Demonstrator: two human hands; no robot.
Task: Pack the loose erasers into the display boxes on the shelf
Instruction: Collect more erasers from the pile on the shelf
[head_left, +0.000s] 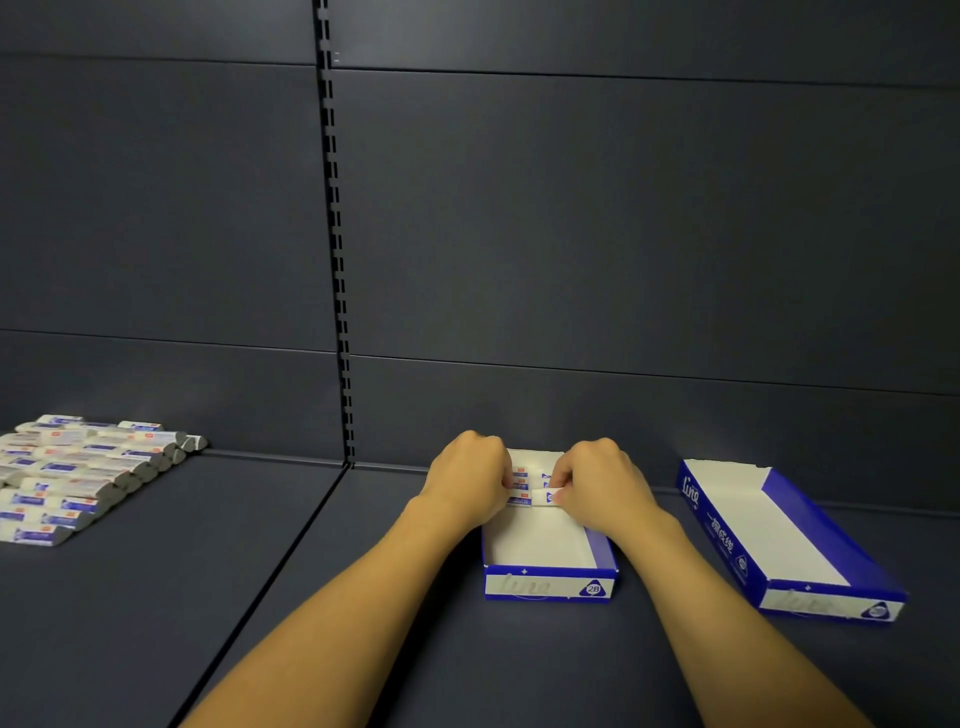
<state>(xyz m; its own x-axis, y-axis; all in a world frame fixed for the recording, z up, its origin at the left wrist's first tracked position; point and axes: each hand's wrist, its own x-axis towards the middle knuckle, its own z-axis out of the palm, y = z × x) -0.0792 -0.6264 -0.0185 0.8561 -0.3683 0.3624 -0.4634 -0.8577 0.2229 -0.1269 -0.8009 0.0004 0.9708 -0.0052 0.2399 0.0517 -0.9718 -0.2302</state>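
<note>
Head view, left hand (467, 480) and right hand (597, 483) knuckles-up, grips pinching erasers (524, 486) inside display box (548, 584)

This is a shop, at a retail shelving bay. The dark metal back panels (623, 208) meet at a slotted upright (335, 234), the punched strip that carries shelf brackets in store fittings, and a flat dark shelf (363, 597) runs below them. On it stand 2 blue-and-white printed display boxes (550, 584) (789, 540) with open tops and low fronts, made to show goods to customers, and at the far left lie rows of small wrapped erasers (78, 478), identical stock in quantity.
</note>
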